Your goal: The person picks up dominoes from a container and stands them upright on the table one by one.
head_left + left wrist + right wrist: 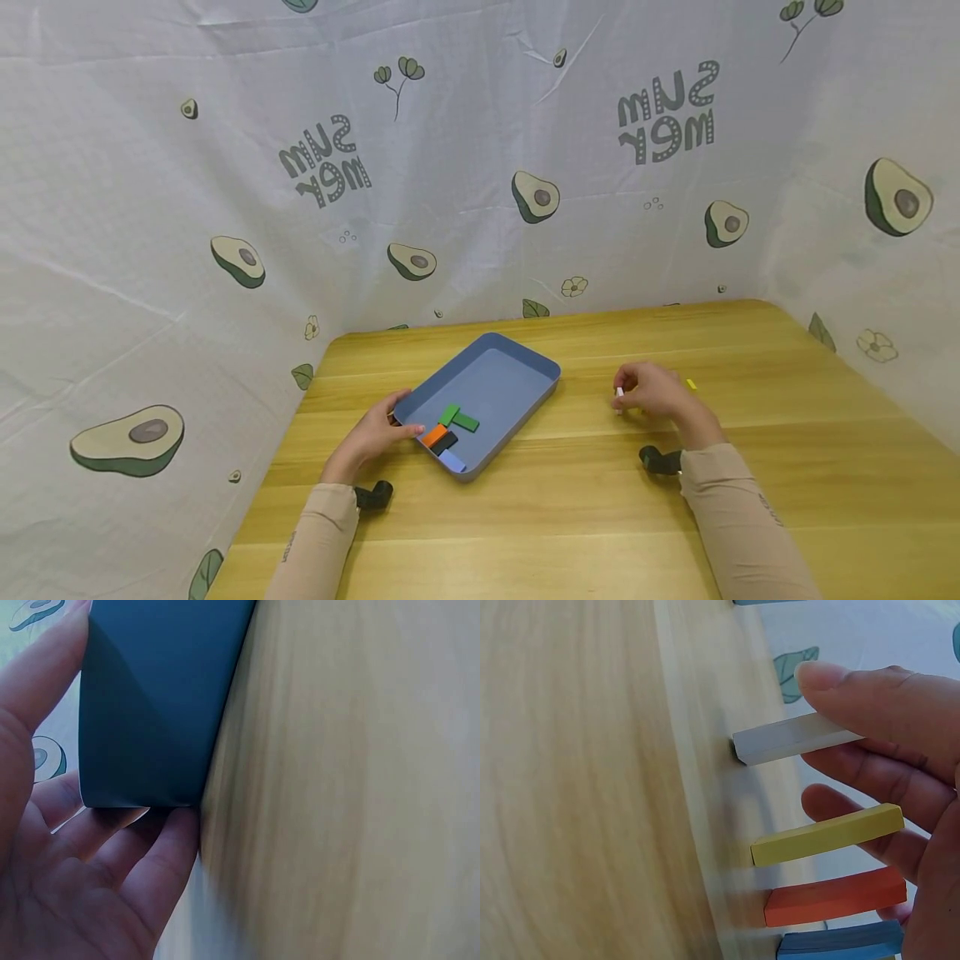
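At the left end of a blue tray (487, 392), my left hand (377, 432) grips the wall, thumb over the rim and fingers against the outside. Several flat dominoes lie inside near that end: green (466, 422), orange (433, 435), black (444, 443) and light blue (452, 461). To the right of the tray, my right hand (651, 390) pinches a white domino (787, 740) between thumb and fingers, its lower end right at the tabletop. Beside it, under the other fingers, a yellow domino (829, 834), a red domino (836, 898) and a blue domino (840, 941) stand upright in a row.
The wooden table (525, 533) ends at a patterned cloth (465, 167) hung at the back and sides. A black wrist mount (373, 497) sits by the left sleeve, and another black mount (660, 460) by the right one. Much of the row hides behind the right hand.
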Motion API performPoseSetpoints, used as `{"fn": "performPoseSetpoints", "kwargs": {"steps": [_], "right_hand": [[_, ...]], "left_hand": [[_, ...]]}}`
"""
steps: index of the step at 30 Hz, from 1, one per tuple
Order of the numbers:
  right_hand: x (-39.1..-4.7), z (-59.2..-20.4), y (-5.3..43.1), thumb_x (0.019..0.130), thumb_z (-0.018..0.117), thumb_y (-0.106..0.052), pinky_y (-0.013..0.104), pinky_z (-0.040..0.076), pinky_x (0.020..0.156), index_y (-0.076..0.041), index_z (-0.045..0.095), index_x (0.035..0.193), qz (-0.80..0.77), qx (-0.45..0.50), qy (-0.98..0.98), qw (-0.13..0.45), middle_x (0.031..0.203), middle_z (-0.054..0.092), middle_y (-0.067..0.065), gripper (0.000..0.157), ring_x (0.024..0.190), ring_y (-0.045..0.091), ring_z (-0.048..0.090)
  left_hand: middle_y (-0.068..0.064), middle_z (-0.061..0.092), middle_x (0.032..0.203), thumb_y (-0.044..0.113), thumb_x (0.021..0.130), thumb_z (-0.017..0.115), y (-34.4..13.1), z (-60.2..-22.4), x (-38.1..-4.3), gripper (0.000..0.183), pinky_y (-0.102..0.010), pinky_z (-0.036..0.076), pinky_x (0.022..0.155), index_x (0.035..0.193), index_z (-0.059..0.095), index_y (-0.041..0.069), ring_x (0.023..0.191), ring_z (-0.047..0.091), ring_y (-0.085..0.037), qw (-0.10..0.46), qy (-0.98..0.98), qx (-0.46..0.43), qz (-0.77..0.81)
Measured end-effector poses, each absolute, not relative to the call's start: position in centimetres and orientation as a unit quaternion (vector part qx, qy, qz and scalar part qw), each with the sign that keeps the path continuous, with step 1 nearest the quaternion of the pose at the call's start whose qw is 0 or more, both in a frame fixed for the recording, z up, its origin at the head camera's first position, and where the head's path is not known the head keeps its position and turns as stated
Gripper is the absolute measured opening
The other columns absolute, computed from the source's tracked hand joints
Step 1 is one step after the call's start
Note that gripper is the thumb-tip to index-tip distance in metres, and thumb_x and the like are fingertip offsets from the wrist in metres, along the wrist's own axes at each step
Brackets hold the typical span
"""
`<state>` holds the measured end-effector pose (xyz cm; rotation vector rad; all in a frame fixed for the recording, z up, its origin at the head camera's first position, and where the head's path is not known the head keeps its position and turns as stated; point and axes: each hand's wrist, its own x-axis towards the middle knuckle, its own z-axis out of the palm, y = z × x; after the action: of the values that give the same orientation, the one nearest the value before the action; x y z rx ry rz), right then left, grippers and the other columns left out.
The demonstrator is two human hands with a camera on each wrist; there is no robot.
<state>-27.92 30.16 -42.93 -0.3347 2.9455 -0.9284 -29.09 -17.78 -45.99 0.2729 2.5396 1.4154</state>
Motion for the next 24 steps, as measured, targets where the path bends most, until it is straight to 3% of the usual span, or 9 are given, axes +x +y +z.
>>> {"fn": "performPoseSetpoints", "kwargs": {"steps": [11,24], "right_hand": [[-27.94,-43.08,30.22,0.082,0.080,-0.018,0.057,0.027,0.083,-0.010,0.063,0.085,-0.296,-0.101,0.950,0.011,0.078,0.066,-0.002,0.020,0.073,0.014,0.053],[-27.93,-42.89,30.31,0.081,0.080,-0.016,0.060,0.023,0.084,-0.008,0.062,0.084,-0.302,-0.107,0.947,0.009,0.075,0.063,-0.002,0.020,0.071,0.015,0.052]], "left_hand": [[-0.023,0.036,0.158,0.029,0.086,0.080,-17.67,-45.92,-29.00,0.086,-0.056,0.042,0.111,0.156,0.034,0.008,0.140,0.042,-0.046,0.106,0.868,0.097,0.476],[-0.022,0.037,0.158,0.029,0.087,0.080,-17.67,-46.07,-29.15,0.084,-0.056,0.042,0.110,0.156,0.035,0.011,0.140,0.042,-0.047,0.105,0.870,0.091,0.474]]}}
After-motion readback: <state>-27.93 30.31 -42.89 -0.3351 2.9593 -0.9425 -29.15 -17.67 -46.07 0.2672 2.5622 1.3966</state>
